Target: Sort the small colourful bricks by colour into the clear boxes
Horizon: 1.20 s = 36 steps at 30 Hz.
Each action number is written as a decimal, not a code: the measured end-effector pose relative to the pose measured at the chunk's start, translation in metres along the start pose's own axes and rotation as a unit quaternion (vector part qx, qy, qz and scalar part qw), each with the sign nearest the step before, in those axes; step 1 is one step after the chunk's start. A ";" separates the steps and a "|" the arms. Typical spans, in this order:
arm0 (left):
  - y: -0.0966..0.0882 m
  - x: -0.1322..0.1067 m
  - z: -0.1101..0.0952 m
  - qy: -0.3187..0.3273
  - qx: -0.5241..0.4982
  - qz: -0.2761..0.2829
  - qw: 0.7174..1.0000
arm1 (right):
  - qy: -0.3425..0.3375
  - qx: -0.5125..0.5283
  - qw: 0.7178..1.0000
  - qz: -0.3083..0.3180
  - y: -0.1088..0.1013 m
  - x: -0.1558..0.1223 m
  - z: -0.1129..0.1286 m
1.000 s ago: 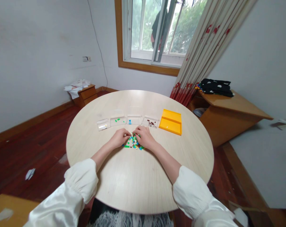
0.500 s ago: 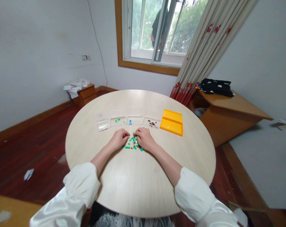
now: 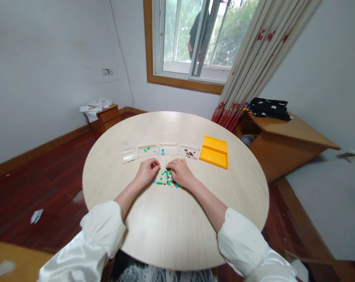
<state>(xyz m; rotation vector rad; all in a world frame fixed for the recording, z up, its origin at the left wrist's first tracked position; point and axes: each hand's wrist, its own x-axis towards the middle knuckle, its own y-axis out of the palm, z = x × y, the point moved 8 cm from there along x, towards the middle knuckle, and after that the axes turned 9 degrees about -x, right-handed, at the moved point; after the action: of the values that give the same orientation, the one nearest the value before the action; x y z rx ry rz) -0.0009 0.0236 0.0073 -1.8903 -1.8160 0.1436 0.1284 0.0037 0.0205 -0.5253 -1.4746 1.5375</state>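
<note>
A pile of small building bricks point(image 3: 168, 178) in green, blue, yellow, white and brown lies in the middle of the round table point(image 3: 171, 219). My right hand point(image 3: 180, 171) curls over the pile's right side, its fingertips down at the bricks; whatever they grip is hidden. Just left of the pile, my left hand point(image 3: 148, 171) is pinched closed with thumb against fingers. Anything in that pinch is too small to make out. One longer green brick point(image 3: 159, 183) lies at the pile's left edge.
Behind the hands stand clear boxes: one with white and yellow bits point(image 3: 128, 156), one with green bricks point(image 3: 147, 151), one with blue bricks point(image 3: 168, 149), one with brown bricks point(image 3: 188, 152). An open yellow case point(image 3: 214, 152) is to their right.
My left hand has shifted up slightly, away from the bricks beside it. The right hand stays over the pile. The whole view has moved a little.
</note>
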 end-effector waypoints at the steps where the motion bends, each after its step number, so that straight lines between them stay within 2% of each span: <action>1: 0.000 0.000 0.001 0.004 -0.003 -0.004 1.000 | -0.002 -0.002 1.000 0.001 0.001 0.000 0.000; 5: -0.001 0.002 0.004 0.019 -0.027 -0.021 0.999 | -0.007 0.005 1.000 -0.004 0.002 0.001 0.000; 8: -0.002 0.003 0.004 0.021 -0.055 -0.036 0.998 | 0.004 0.029 0.999 -0.039 -0.002 0.001 -0.005; 14: -0.001 0.006 0.009 -0.036 -0.190 -0.034 0.981 | 0.024 0.098 0.987 -0.122 -0.008 0.002 -0.015; 20: 0.002 0.004 0.011 -0.085 -0.274 -0.024 0.958 | 0.055 0.174 0.966 -0.183 -0.019 -0.002 -0.017; 24: 0.005 0.001 0.009 -0.111 -0.318 -0.024 0.941 | 0.080 0.232 0.951 -0.187 -0.019 -0.004 -0.014; 28: 0.010 -0.002 0.006 -0.128 -0.357 -0.008 0.925 | 0.098 0.248 0.949 -0.169 -0.014 -0.004 -0.013; 36: 0.016 -0.005 0.003 -0.127 -0.381 0.027 0.915 | 0.056 0.242 0.954 -0.168 -0.016 -0.003 -0.007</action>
<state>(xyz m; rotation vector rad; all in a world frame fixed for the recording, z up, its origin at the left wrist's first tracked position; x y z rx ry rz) 0.0124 0.0204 -0.0032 -2.5367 -2.1988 -0.3770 0.1410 0.0031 0.0333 -0.0630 -0.9863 1.4938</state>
